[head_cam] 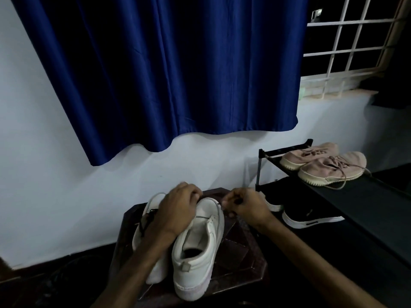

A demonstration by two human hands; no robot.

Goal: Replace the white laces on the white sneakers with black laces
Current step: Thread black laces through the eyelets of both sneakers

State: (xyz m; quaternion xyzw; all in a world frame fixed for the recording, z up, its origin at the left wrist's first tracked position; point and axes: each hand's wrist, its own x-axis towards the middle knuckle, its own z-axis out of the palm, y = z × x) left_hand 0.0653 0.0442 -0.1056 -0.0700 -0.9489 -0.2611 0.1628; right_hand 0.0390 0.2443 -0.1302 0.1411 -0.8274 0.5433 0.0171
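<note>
Two white sneakers stand side by side on a dark wooden stool [242, 258], heels toward me. The left sneaker [153, 272] carries black laces [148, 218] along its front. The right sneaker [200, 252] shows no lace on its visible part. My left hand [178, 207] lies over the front of the right sneaker with fingers curled, hiding its eyelets. My right hand [242, 206] is just right of that sneaker's toe, fingers curled in a pinch on something thin and dark, likely a black lace end.
A black shoe rack [355, 196] stands to the right, with pink sneakers [324, 165] on top and a black sneaker with white sole [311, 216] below. A blue curtain [166, 74] hangs on the wall behind. The floor is dark.
</note>
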